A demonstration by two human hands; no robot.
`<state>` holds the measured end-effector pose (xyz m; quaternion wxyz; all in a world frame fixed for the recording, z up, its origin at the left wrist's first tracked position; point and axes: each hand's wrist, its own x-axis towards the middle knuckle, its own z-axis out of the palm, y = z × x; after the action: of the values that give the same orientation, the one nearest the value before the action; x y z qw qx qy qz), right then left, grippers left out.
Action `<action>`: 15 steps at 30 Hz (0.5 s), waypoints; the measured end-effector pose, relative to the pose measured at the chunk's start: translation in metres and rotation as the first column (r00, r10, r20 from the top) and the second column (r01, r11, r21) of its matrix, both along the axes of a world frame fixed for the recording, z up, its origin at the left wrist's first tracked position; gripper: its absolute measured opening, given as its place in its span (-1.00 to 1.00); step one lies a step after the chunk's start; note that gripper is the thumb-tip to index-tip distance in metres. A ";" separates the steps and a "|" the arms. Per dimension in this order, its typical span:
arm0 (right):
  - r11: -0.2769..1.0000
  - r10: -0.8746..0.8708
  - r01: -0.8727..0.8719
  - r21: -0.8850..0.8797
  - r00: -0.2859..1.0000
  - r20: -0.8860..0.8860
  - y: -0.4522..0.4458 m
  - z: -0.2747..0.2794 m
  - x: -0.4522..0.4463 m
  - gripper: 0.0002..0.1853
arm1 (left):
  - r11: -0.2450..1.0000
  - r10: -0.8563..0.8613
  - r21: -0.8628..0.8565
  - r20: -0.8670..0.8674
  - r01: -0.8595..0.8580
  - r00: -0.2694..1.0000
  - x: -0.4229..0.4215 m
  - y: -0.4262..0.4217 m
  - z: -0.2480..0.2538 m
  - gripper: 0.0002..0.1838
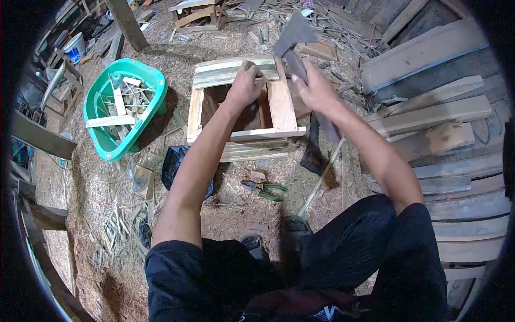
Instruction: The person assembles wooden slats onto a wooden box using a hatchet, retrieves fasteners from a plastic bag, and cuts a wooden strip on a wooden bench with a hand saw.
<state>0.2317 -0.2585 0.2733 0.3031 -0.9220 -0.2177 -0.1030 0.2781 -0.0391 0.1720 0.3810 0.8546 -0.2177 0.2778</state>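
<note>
A small wooden crate (283, 107) stands on the ground in front of me, with slats (214, 74) across the far part of its top and an opening nearer me. My left hand (246, 88) is closed at the slats' near edge, its fingers pinched; whatever they hold is too small to make out. My right hand (316, 88) grips the handle of a hatchet (294, 36), raised at the crate's far right corner with its broad metal head up.
A green tub (95, 140) with wood scraps stands at the left. Green-handled pliers (265, 189) and a black bag (173, 165) lie on the sawdust-covered ground nearer me. Planks (434, 115) line the right side. Another wooden frame (197, 16) stands at the back.
</note>
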 end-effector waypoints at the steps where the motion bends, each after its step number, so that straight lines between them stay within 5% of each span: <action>1: 0.995 -0.078 0.083 0.049 0.993 -0.089 0.007 0.012 -0.001 -0.51 | 1.000 -0.011 0.000 0.011 0.011 1.000 0.003 0.000 0.000 -0.78; 4: 0.978 -0.048 0.045 0.204 0.999 0.008 0.011 0.016 -0.001 -0.52 | 0.999 -0.017 -0.034 -0.044 0.016 0.999 0.004 0.000 -0.002 -0.76; 7: 0.963 -0.063 -0.022 -0.269 0.951 -0.302 0.002 0.001 -0.008 -0.54 | 1.000 -0.009 -0.011 -0.021 0.008 1.000 0.003 0.001 -0.002 -0.76; 15: 0.981 -0.035 -0.016 -0.192 0.966 -0.256 -0.002 0.007 -0.019 -0.57 | 1.000 -0.021 0.024 0.017 0.021 1.000 0.002 0.003 -0.001 -0.76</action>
<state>0.2122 -0.2607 0.2800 0.2378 -0.9536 -0.1808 0.0381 0.2806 -0.0364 0.1706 0.3721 0.8542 -0.2331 0.2783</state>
